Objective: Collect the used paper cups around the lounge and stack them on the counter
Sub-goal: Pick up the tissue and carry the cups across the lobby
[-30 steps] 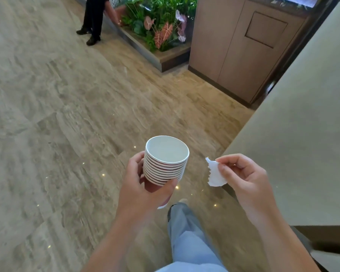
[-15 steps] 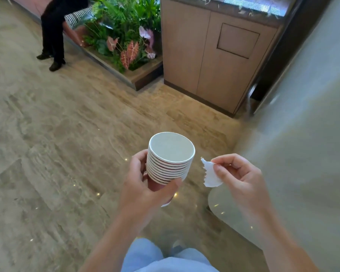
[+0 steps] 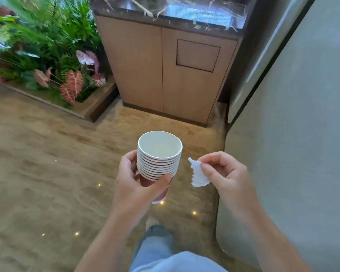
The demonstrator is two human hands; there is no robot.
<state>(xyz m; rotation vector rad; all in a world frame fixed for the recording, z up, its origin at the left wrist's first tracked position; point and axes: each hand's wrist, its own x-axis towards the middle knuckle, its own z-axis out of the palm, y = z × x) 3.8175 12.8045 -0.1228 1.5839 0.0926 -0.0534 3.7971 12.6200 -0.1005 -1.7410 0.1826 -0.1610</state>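
left hand [image 3: 134, 185] clamped around a nested stack of paper cups [image 3: 159, 161], thumb across the front and fingers behind, holding it upright at the centre of the view so the rims stay level and nothing slides out. right hand [image 3: 225, 172], at 3 o'clock of the stack and just apart from it, pinches a torn scrap of white paper [image 3: 198, 174] between thumb and forefinger, seemingly kept clear of the cups for separate disposal. at 12 o'clock stands a wooden cabinet [image 3: 165, 69] with a dark marble top [image 3: 169, 10], likely the table where the stack belongs; the cups are not yet on it and remain in the air above the stone floor [image 3: 37, 163]. a planter [image 3: 53, 61] lies at 10 o'clock, its leaves blurred. the recessed panel on the cabinet may be a waste flap, though that cannot be confirmed. the stack's base is hidden by the palm, the cup count is hard to read, and the marble top is cut off by the frame edge.
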